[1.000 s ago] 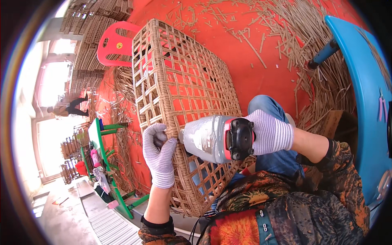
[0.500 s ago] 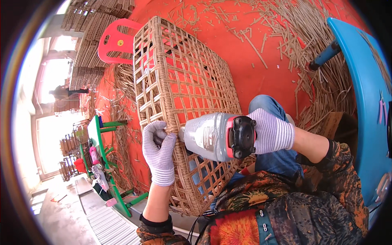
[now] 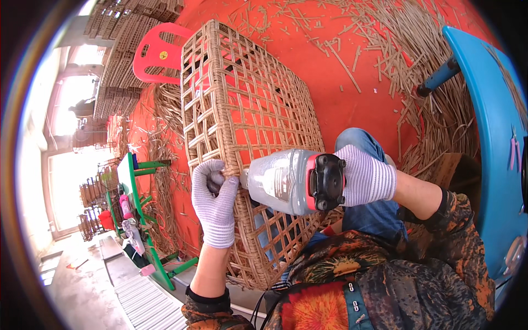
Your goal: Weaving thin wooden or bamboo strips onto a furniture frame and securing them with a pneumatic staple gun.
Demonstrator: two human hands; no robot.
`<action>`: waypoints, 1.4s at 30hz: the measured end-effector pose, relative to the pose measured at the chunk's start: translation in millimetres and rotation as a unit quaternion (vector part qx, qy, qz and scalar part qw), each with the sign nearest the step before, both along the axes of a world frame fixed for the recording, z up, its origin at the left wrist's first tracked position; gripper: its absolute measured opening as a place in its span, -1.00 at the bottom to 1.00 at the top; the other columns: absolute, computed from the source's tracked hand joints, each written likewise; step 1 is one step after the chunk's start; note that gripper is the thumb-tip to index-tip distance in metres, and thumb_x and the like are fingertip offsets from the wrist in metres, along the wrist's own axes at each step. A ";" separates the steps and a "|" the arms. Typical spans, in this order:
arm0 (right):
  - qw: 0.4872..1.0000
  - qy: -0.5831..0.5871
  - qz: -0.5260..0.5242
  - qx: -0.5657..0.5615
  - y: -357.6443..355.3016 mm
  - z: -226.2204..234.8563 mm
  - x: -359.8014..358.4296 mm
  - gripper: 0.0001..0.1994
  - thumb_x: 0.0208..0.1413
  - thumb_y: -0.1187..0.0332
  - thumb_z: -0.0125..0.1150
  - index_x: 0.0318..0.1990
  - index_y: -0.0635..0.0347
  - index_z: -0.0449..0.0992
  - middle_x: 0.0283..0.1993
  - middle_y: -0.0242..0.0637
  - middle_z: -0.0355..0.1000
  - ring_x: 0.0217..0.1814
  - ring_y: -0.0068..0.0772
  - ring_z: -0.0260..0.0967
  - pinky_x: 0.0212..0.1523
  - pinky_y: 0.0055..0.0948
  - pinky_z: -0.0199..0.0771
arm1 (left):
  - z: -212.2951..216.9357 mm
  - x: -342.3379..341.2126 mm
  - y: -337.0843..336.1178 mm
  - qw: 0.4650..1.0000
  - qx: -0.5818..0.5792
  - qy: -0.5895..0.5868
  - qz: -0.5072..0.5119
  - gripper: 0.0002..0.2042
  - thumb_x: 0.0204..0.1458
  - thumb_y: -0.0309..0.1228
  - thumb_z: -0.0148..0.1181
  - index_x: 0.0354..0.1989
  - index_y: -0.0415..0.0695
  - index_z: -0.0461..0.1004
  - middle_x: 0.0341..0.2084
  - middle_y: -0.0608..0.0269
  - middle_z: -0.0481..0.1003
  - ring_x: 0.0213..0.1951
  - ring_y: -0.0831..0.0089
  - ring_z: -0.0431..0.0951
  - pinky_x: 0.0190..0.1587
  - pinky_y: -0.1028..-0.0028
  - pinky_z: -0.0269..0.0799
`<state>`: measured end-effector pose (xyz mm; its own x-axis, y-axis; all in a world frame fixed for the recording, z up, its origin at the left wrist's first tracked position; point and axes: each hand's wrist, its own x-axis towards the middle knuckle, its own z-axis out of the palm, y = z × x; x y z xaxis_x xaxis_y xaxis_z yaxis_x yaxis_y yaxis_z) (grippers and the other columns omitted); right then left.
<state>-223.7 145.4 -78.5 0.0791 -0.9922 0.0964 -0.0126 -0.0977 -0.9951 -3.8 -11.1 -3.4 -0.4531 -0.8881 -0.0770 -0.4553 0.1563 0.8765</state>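
Observation:
A large woven basket frame [image 3: 269, 104], box-shaped and openwork in brown wicker strands, leans across the middle. My left hand [image 3: 213, 192], in a white-and-grey striped knit glove, pinches the wrapped edge of the basket between thumb and curled fingers. In my right hand [image 3: 367, 175], gloved the same way, is a pneumatic nail gun [image 3: 280, 181] with a grey body, a red band and a black cap. Its nose is at the wicker edge, right beside my left thumb; whether it touches cannot be made out. The nail gun's handle is hidden behind its body.
A red plastic chair [image 3: 159, 54] stands behind the basket. At right is a blue table [image 3: 467, 66] with pink-handled pliers [image 3: 515, 149]. Cut strands [image 3: 410, 66] litter the red floor [image 3: 352, 113]. Left of me stands a green-framed bench [image 3: 154, 247]; stacked woven panels [image 3: 124, 60] lie beyond.
Very little differs. My left hand, the basket edge and the nail gun's nose have shifted slightly; both hands keep their grip.

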 end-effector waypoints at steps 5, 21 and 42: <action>1.000 0.012 -0.005 -0.023 -1.3 -0.8 -2.1 -0.69 -0.07 0.27 0.37 -0.17 0.19 0.53 -0.43 -0.12 0.52 -0.36 -0.19 0.55 -0.27 -0.40 0.52 | 0.0 -1.6 2.1 1.000 0.005 0.013 0.007 -0.75 -0.08 -0.63 0.20 -0.19 -0.15 0.42 -0.50 0.54 0.21 -0.47 0.74 0.17 -0.36 0.72 0.18; 0.999 0.022 -0.009 -0.044 -6.2 -7.8 -4.9 -0.76 -0.05 0.25 0.36 -0.32 0.22 0.55 -0.53 -0.12 0.48 -0.52 -0.24 0.46 -0.37 -0.40 0.48 | -4.9 4.2 -1.5 0.998 0.002 0.063 0.029 -0.81 -0.01 -0.61 0.07 -0.19 -0.21 0.43 -0.45 0.47 0.28 -0.39 0.69 0.21 -0.24 0.68 0.19; 0.997 0.050 0.009 -0.057 -5.7 -3.2 -5.1 -0.76 -0.07 0.28 0.35 -0.26 0.18 0.56 -0.46 -0.15 0.52 -0.41 -0.21 0.53 -0.32 -0.39 0.50 | -5.3 5.7 -3.5 0.998 -0.015 0.052 0.027 -0.79 -0.05 -0.62 0.12 -0.20 -0.19 0.44 -0.46 0.48 0.29 -0.43 0.70 0.21 -0.27 0.67 0.21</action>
<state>-228.8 139.7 -81.6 0.1120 -0.9736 0.1987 -0.1088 -0.2108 -0.9715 1.8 -14.6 -8.7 -0.4081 -0.9129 -0.0039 -0.3702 0.1615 0.9148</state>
